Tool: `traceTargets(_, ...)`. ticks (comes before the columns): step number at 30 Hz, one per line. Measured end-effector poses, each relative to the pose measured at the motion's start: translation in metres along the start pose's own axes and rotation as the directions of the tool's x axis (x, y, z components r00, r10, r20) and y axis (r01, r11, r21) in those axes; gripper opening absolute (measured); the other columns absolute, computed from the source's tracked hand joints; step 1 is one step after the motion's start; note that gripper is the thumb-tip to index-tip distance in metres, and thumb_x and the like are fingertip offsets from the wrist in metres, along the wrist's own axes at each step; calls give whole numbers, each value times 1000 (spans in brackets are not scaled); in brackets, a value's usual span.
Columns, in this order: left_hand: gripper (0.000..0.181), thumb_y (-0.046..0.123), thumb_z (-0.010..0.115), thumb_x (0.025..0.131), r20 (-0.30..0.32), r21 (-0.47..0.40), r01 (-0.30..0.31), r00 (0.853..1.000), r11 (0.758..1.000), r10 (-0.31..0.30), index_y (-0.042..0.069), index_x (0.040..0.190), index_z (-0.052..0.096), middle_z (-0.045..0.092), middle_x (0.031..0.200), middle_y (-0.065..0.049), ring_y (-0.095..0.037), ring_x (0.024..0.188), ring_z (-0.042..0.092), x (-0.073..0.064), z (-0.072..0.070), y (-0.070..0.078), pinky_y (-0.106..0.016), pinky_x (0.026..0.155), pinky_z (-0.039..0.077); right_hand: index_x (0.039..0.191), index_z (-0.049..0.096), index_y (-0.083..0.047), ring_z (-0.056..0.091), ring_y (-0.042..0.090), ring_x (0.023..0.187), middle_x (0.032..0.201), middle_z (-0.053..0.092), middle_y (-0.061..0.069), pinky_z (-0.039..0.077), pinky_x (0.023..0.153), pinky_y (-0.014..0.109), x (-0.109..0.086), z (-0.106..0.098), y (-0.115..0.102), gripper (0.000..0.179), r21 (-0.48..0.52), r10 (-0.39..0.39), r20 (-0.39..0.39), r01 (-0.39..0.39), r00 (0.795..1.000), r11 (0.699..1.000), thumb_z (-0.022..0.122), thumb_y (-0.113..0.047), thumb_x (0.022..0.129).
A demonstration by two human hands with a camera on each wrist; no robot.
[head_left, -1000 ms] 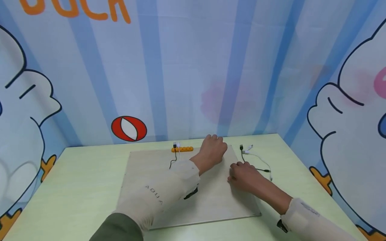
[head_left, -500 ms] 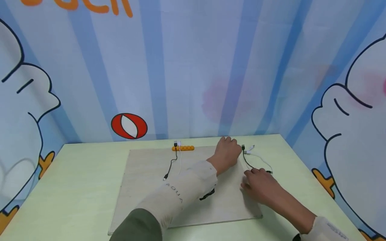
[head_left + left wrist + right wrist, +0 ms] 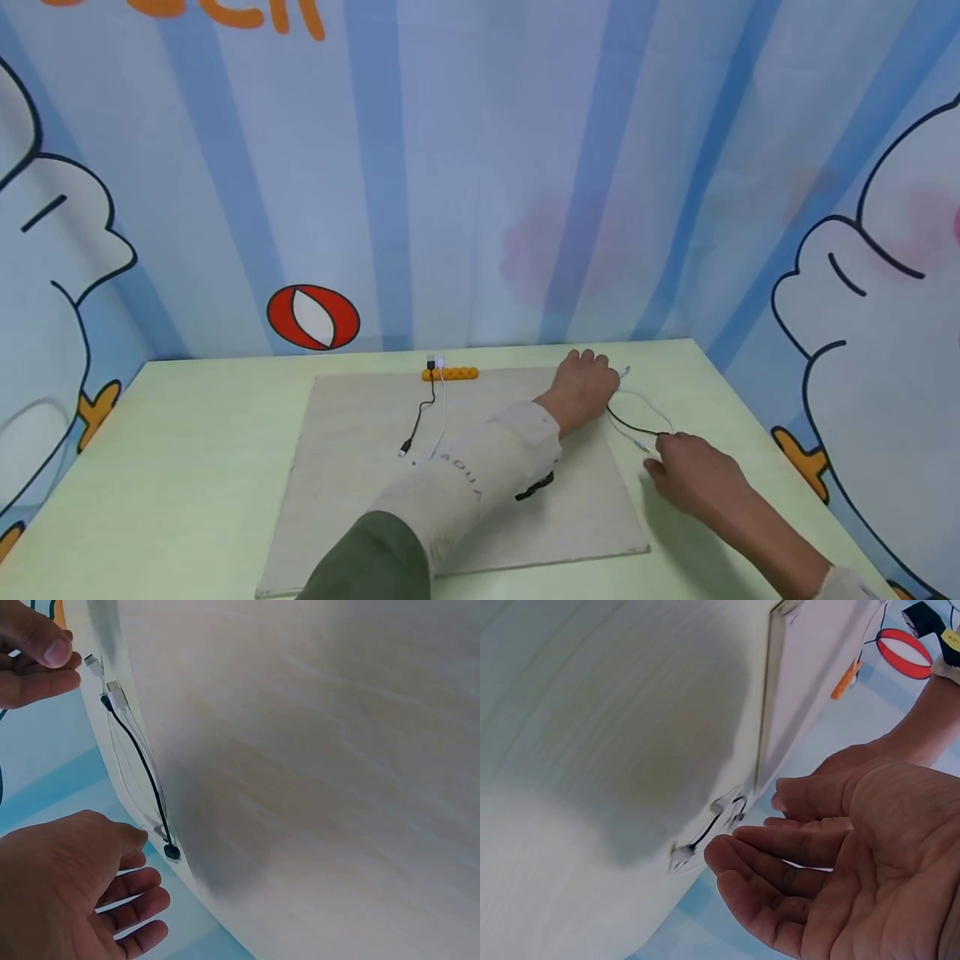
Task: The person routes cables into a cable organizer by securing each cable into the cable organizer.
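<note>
A black cable (image 3: 633, 428) and a white cable (image 3: 652, 404) lie together on the table, just right of a pale board (image 3: 555, 517). My left hand (image 3: 588, 387) reaches over the board's far right corner to their far ends. In the left wrist view, its thumb and loosely bent fingers (image 3: 139, 881) are close to the black plug (image 3: 172, 853), with a gap between them. Over the cables' near ends hovers my right hand (image 3: 697, 475), palm empty in the right wrist view, thumb apart from the half-bent fingers (image 3: 772, 847).
An orange cable holder (image 3: 450, 374) sits at the board's far edge. Another black cable (image 3: 420, 417) and white cable (image 3: 443, 408) run from it across the board. A printed blue curtain (image 3: 472, 208) stands behind the table (image 3: 202, 467).
Both hands have moved right, the left one from over the board to the cables' far ends, the right one past the board's edge to their near ends. The black and white cables on the board are more uncovered.
</note>
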State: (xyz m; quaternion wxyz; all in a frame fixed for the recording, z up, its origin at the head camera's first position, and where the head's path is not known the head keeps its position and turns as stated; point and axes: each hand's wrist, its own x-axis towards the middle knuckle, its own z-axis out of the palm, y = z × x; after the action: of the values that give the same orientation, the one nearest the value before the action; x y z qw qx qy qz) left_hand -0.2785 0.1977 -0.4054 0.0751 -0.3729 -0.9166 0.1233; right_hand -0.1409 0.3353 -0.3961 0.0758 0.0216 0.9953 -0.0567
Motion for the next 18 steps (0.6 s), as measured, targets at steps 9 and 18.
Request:
traceTargets(9,30,23,55,121,4,-7,-11,1000,1000,11,34,129,81,76,129,9,-13,113,63,6,7,6,-30,101,46,88,65,-6,55,22,69,79,59,8,45,64,40,8,8,16,24,33,71,28,-71,997,997,73,-16,108)
traceTargets(18,30,26,54,121,2,7,-26,1000,1000,26,41,129,80,75,131,13,-11,114,61,22,9,19,-29,104,45,89,68,-3,58,25,68,77,62,11,48,65,42,16,5,39,26,86,133,20,-134,991,987,71,-19,110)
